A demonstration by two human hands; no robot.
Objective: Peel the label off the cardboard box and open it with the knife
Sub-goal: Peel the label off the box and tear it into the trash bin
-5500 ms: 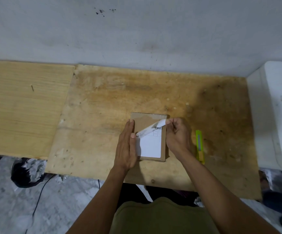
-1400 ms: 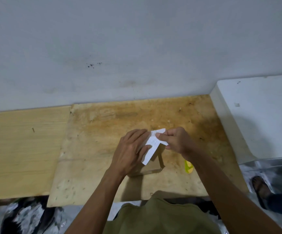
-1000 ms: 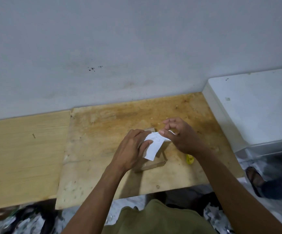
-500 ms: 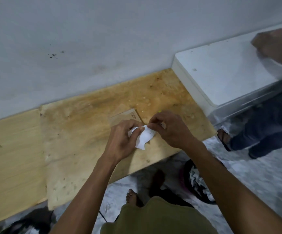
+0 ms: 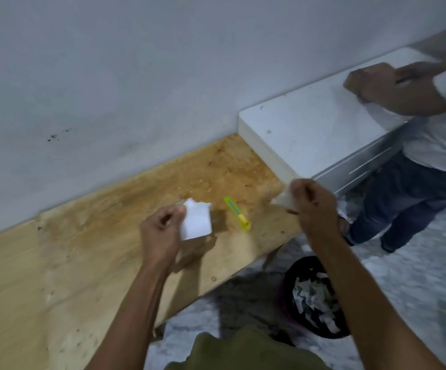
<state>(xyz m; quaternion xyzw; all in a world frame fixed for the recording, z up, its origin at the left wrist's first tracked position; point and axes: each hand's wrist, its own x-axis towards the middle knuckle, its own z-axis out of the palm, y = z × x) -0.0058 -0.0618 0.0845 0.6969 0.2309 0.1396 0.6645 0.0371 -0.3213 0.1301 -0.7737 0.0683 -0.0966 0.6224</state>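
Observation:
My left hand (image 5: 160,236) pinches a white piece of the label (image 5: 196,222) just above the plywood table (image 5: 104,252). My right hand (image 5: 314,206) is out past the table's right end, closed on a smaller, blurred white label scrap (image 5: 283,201). The cardboard box (image 5: 194,249) lies under the left hand and the label piece, mostly hidden. A yellow-green utility knife (image 5: 236,213) rests on the table between my two hands, untouched.
A black bin (image 5: 294,273) with paper scraps stands on the floor below my right arm. A white tabletop (image 5: 318,140) adjoins on the right, where another person (image 5: 435,161) stands with a hand (image 5: 368,81) on it. A grey wall runs behind.
The label has come off the box and now is in two pieces, one in each hand. My right hand has swung right, away from the box. The view has turned right.

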